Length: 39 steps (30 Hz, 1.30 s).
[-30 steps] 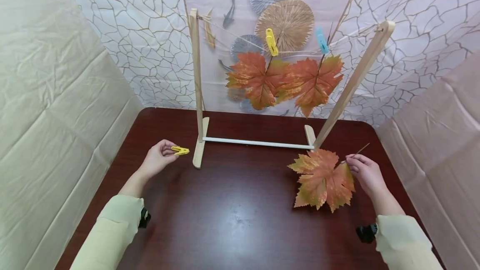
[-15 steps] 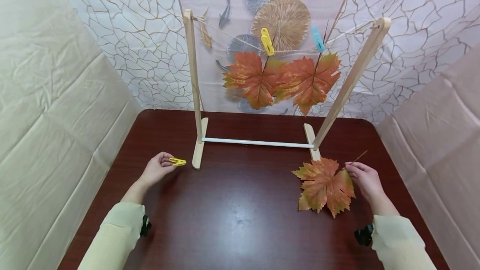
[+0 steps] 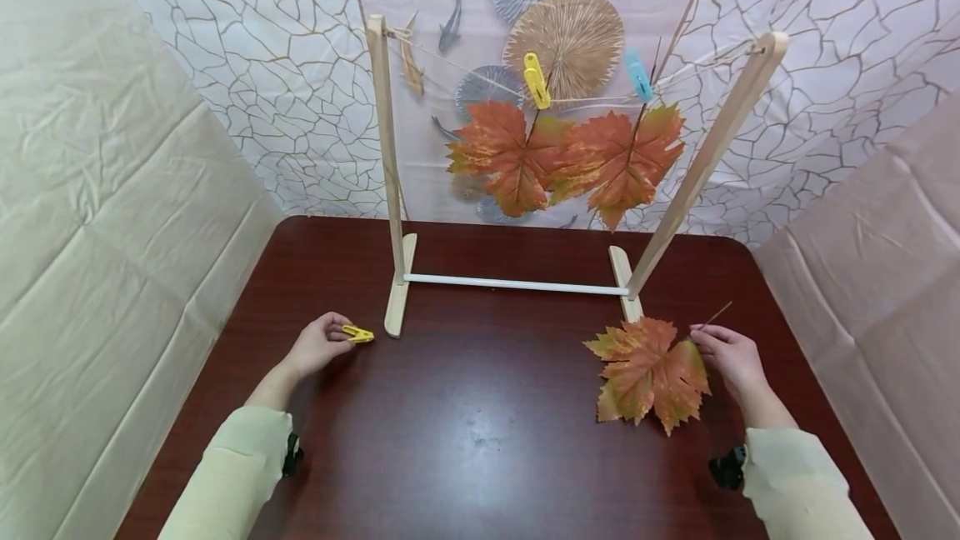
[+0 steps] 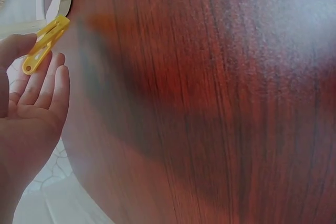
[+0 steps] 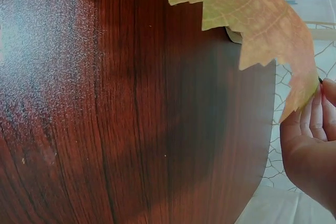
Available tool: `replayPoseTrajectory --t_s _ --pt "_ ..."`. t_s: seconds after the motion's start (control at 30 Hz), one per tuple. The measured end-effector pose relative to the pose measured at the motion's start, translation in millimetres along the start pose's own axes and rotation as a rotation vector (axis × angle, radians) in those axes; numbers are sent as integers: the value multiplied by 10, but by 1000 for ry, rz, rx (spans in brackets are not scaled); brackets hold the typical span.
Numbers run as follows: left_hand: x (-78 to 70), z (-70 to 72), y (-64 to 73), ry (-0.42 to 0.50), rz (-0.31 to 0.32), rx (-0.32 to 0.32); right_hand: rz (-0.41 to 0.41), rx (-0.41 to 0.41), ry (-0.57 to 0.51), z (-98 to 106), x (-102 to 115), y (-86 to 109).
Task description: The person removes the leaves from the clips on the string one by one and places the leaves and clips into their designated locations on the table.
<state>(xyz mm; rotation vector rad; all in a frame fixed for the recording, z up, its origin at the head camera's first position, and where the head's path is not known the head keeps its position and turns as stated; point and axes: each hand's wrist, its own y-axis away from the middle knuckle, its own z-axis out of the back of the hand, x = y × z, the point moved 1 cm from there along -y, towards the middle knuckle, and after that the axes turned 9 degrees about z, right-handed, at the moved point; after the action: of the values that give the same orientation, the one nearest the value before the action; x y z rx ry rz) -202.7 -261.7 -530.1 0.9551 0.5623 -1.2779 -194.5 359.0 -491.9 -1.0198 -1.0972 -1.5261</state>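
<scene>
Two light pinches, either of which could slip.
My left hand (image 3: 315,347) pinches a yellow plastic clothespin (image 3: 358,333) near the pale wooden rack (image 3: 386,132); my right hand (image 3: 734,358) pinches the thin brown stem (image 3: 717,313) of an orange-green, maple-shaped fabric-like leaf (image 3: 652,369), over the dark red-brown table (image 3: 465,407). Held only by its stem, the broad leaf could, I judge, twist or snag the rack's right foot (image 3: 633,308); an off-centre squeeze might spring the clothespin loose. Counted: three leaves, two hanging; three clothespins, two yellow, one blue (image 3: 639,76); one rack.

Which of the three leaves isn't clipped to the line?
The lowest leaf, held in the right grip; the other two leaves hang from the line by clips.
</scene>
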Motion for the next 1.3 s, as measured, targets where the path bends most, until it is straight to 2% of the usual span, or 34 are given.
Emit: replayPoseTrajectory --t_s 0.2,0.23,0.4,0.47,0.6,0.77,0.87,1.0,1.13,1.2,1.3 --pt "6 -19 5 -60 40 3 -5 0 74 15 -85 -10" --pt "17 -23 1 -62 46 0 -4 -11 64 32 -133 -25" --pt "76 -24 -10 -103 65 -24 -16 -22 149 96 -239 -45" --pt "90 -19 -7 -127 67 -39 -31 -12 206 93 -209 -16" --pt "98 -14 4 -192 42 -73 -63 -5 250 83 -170 41" --pt "98 -10 20 -267 7 -91 -64 -24 181 113 -178 68" --pt "96 -5 26 -277 10 -97 -38 -60 85 139 -187 59" --pt "69 14 31 -271 8 -103 -3 -59 -17 149 -92 56" --pt "7 59 14 -262 31 -89 20 -34 -54 117 76 42" --pt "-47 89 0 -261 38 -84 41 -36 -41 95 154 28" --pt "-164 140 -15 -252 14 -92 82 -38 1 56 273 1"
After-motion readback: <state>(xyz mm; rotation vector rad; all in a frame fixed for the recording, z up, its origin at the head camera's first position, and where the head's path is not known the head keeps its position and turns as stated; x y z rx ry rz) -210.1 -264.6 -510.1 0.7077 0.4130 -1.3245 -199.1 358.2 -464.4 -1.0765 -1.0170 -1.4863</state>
